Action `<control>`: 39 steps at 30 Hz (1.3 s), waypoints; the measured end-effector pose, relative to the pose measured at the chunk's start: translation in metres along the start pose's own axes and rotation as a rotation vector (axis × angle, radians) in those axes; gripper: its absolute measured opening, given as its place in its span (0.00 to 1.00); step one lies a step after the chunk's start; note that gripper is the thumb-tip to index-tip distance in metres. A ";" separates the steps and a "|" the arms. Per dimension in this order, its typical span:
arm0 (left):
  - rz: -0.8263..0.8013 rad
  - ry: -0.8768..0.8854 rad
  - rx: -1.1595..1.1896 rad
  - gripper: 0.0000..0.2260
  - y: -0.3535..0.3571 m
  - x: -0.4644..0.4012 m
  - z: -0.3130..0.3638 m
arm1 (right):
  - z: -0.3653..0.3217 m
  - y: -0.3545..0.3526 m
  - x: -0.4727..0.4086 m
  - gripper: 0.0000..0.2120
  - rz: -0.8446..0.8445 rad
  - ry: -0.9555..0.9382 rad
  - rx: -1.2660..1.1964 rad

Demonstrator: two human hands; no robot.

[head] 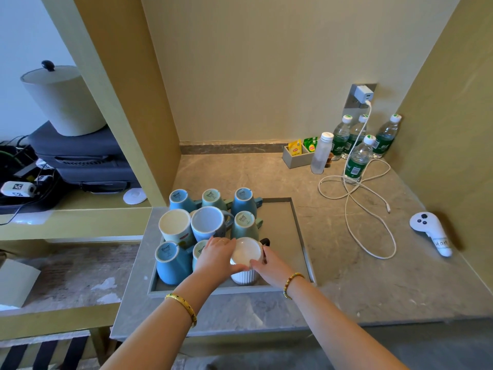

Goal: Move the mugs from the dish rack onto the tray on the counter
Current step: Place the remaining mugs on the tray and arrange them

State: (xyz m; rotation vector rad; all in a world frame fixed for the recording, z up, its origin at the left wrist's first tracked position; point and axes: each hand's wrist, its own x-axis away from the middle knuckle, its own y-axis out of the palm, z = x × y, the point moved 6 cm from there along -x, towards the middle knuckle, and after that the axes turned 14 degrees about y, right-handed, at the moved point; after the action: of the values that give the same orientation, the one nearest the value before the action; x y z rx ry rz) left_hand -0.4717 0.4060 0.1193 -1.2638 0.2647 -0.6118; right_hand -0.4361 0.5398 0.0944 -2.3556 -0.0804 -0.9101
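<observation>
Head view, looking down on a grey stone counter (333, 236). Rectangular grey tray (300, 231) set near its left end, already crowded with upturned mugs: three blue-green ones (212, 200) along the far edge, a cream mug (176, 227), a pale grey mug (209, 224) and another teal mug (244, 222) in the middle row, a blue mug (170, 261) at the near left, one more (199, 252) half hidden behind the left wrist. Near row, right of centre: a white ribbed mug (245, 260), base up, dark handle toward the right. Left hand (217, 259) curled round its left side, thumb across the near rim of the base; right hand (269, 264) wrapped round the right side by the handle. Both hands closed on this one mug. Cannot tell whether its rim rests on the tray floor or hangs just above.

No dish rack anywhere in sight, so no count of mugs left to fetch. Judging by nine mugs on the tray, most likely late in the job, with this white one being placed. Free tray floor only along the right side. Bottles (357, 145), a tea-bag box (297, 156), a white cable (365, 209) and a white controller (432, 233) well apart to the right.
</observation>
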 end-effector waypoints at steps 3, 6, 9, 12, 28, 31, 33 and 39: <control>0.098 0.017 0.060 0.27 -0.005 0.007 -0.001 | -0.003 -0.019 0.010 0.13 0.316 -0.081 -0.151; 0.352 -0.042 0.207 0.16 -0.026 0.023 -0.012 | -0.020 -0.023 0.020 0.02 0.434 -0.218 -0.189; 0.500 -0.150 0.326 0.12 -0.045 0.042 -0.033 | -0.049 -0.009 0.026 0.03 0.402 -0.330 -0.187; 0.540 -0.246 0.333 0.11 -0.055 0.064 -0.057 | -0.081 0.020 0.033 0.04 0.337 -0.437 -0.139; 0.676 -0.865 0.360 0.10 -0.006 0.359 -0.227 | -0.184 0.315 0.115 0.10 -0.170 -0.791 0.306; 0.603 -0.988 0.397 0.10 0.019 0.426 -0.261 | -0.184 0.384 0.133 0.10 -0.271 -0.753 0.386; 0.535 -1.033 0.445 0.11 0.037 0.462 -0.281 | -0.182 0.424 0.142 0.11 -0.335 -0.718 0.453; 0.317 -1.096 0.584 0.15 0.093 0.519 -0.319 | -0.173 0.509 0.145 0.14 -0.446 -0.571 0.640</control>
State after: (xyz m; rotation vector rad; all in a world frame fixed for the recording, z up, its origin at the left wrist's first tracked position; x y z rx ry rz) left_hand -0.1855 -0.1282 0.0095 -0.8044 -0.5854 0.3143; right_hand -0.2945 0.0064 0.0231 -1.9237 -0.9999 -0.2850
